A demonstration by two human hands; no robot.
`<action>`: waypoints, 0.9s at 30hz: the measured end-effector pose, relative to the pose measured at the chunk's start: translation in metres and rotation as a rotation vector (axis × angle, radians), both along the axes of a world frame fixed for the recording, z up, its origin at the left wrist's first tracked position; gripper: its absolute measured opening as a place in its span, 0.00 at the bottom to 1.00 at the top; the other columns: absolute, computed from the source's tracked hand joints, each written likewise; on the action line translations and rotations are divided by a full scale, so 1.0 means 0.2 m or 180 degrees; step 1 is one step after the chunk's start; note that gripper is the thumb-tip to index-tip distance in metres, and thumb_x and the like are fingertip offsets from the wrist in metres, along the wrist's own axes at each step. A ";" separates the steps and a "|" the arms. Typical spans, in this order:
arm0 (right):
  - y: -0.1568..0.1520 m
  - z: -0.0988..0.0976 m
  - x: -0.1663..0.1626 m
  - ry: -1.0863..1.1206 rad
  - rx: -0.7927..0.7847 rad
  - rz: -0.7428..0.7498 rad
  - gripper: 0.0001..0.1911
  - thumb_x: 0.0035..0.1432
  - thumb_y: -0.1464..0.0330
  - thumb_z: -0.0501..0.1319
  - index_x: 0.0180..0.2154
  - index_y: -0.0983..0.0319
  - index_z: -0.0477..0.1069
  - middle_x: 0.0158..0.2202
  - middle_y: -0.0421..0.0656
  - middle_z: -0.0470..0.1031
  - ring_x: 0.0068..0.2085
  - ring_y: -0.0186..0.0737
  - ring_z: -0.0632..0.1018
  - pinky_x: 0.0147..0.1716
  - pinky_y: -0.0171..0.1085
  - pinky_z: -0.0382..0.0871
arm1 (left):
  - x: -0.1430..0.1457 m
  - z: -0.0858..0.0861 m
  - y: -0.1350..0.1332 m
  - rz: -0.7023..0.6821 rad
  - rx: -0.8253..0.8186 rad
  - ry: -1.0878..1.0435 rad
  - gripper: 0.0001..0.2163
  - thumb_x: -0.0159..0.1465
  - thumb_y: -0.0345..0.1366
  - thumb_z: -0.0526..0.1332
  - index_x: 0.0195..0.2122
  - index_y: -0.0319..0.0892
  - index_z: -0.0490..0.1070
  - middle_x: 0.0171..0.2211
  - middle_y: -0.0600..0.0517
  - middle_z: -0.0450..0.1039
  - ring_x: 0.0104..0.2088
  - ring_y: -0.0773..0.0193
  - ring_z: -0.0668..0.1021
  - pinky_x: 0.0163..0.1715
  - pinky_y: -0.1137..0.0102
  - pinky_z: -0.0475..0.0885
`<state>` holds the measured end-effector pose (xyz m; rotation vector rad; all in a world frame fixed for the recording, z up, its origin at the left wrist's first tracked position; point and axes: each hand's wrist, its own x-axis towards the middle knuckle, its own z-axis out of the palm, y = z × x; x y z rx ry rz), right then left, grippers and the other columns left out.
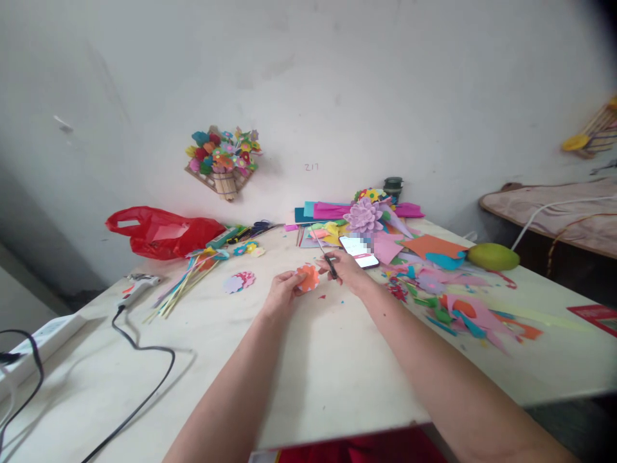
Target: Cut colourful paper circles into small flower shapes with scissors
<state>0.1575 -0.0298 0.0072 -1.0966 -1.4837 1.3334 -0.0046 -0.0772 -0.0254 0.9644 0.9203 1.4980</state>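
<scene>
My left hand pinches an orange paper flower cut-out just above the white table. My right hand is closed round a pair of scissors, whose blades point up and away, beside the cut-out's right edge. A phone with a lit screen lies just behind my right hand. Small paper scraps lie on the table under both hands.
A red plastic bag, coloured sticks, a glue gun with black cable and pink cut-out flowers lie left. Coloured paper sheets, a purple paper flower, scraps and a green mango lie right. A flower basket hangs on the wall.
</scene>
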 end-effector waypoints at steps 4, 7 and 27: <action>0.01 -0.01 -0.01 0.0183 0.0127 0.0264 0.16 0.40 0.71 0.67 0.35 0.62 0.68 0.22 0.36 0.72 0.20 0.28 0.70 0.15 0.26 0.55 | 0.00 0.01 -0.01 -0.0226 -0.0030 0.0133 0.09 0.43 0.35 0.71 0.19 0.36 0.74 0.21 0.48 0.73 0.22 0.65 0.73 0.27 0.70 0.67; 0.00 -0.02 -0.02 0.0333 0.0187 0.0470 0.17 0.39 0.74 0.65 0.35 0.63 0.68 0.21 0.35 0.71 0.22 0.28 0.70 0.20 0.27 0.61 | 0.01 0.01 -0.03 -0.0389 -0.0059 0.0208 0.08 0.44 0.35 0.70 0.19 0.35 0.75 0.21 0.47 0.73 0.22 0.65 0.73 0.27 0.70 0.68; -0.08 0.00 -0.12 0.0370 -0.0119 -0.0109 0.15 0.40 0.75 0.64 0.35 0.63 0.66 0.19 0.35 0.69 0.18 0.29 0.70 0.11 0.26 0.49 | 0.01 0.03 -0.02 0.0069 0.0010 -0.0304 0.11 0.43 0.33 0.70 0.27 0.34 0.75 0.25 0.47 0.76 0.25 0.62 0.77 0.30 0.68 0.70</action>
